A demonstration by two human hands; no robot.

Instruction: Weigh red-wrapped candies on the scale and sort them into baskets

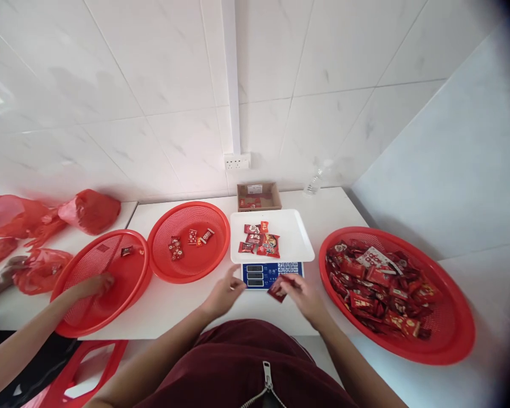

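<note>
My right hand grips a small dark red snack packet between thumb and fingers, in front of the digital scale. To its left, my left hand is held with thumb and index finger apart, and nothing shows in it. A white tray tops the scale and bears several red snack packets of differing sizes. The scale's keypad is partly covered by my right hand. On my right stands a big red plastic basket holding a heap of similar red packets.
Another red basket with several packets stands left of the scale. Farther left, a co-worker's hand reaches into a third basket, near red plastic bags. Behind the scale are a cardboard box and a clear bottle.
</note>
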